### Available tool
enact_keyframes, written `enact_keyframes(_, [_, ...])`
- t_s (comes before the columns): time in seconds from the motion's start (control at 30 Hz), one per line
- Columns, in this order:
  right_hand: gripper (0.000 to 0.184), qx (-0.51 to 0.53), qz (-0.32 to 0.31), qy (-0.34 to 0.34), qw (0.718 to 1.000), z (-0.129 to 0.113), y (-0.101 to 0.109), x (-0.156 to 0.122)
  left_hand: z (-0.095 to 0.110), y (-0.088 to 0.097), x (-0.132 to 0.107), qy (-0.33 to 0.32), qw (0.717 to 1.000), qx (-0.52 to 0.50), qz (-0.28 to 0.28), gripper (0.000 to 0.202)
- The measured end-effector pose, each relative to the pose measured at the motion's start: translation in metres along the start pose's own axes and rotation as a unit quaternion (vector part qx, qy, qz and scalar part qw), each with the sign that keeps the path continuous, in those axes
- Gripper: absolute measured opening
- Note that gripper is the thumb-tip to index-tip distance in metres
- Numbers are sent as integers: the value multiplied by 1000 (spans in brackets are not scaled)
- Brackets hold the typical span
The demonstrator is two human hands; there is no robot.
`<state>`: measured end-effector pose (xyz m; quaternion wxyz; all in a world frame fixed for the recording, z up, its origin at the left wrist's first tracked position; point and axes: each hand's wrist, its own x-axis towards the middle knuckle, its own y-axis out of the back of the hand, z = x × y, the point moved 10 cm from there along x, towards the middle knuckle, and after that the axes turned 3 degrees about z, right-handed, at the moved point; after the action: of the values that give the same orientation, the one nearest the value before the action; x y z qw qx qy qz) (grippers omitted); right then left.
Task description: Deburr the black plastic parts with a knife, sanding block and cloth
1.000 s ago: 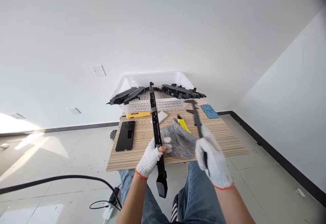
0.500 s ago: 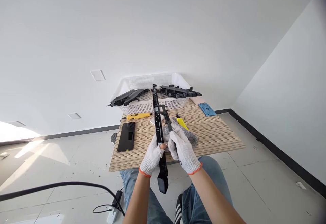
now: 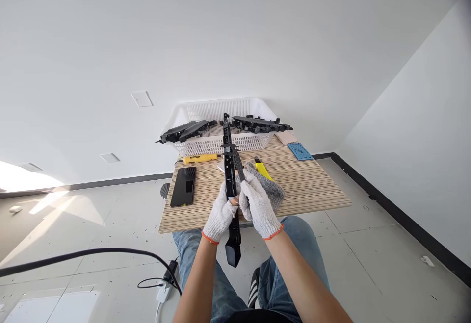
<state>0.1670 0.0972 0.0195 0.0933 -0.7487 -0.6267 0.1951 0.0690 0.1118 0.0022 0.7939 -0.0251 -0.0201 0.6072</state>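
My left hand (image 3: 221,215), in a white knit glove with the thumb tip bare, is closed around a long black plastic part (image 3: 229,176). The part points away from me, its wide end below the hand and its narrow end over the basket. In my gloved right hand (image 3: 255,200) is a dark caliper (image 3: 238,162). Its jaws lie across the upper half of the black part; whether they press on it I cannot tell. Beneath the right hand lies a grey cloth (image 3: 270,190), partly hidden, with a yellow-handled tool (image 3: 263,170) beside it.
A white plastic basket (image 3: 200,145) at the table's back holds several black parts (image 3: 257,124). On the wooden table (image 3: 312,186) lie a black phone (image 3: 184,186), a yellow tool (image 3: 200,159) and a blue card (image 3: 300,151). A black cable (image 3: 110,250) crosses the lower left.
The caliper has moved left, so its jaws now lie over the black part. My right hand has shifted slightly left with it. The left hand keeps its hold, and the view has tilted a little.
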Motion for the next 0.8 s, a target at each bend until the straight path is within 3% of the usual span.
enact_keyframes(0.1, [80, 17, -3, 5, 1000, 2, -3, 2, 11, -1, -1, -34, 999, 22, 1, 73])
enact_keyframes(0.2, [71, 28, 2, -2, 1000, 0, -6, 6, 17, -2, -1, -52, 998, 38, 7, 63])
enact_keyframes(0.33, [50, 28, -10, -26, 999, -7, -14, 17, 12, -2, 3, -41, 998, 37, 17, 55])
enact_keyframes(0.47, [31, 20, 20, -26, 999, -15, -15, 30, 9, -1, 4, -40, 999, 19, 3, 53])
enact_keyframes(0.63, [40, 2, 43, 9, 999, -25, -15, 38, 8, -3, -1, -41, 998, 32, -44, 58])
enact_keyframes(0.8, [39, -19, 50, 4, 999, -26, -14, 44, 8, -1, -4, -46, 999, -11, -20, 52])
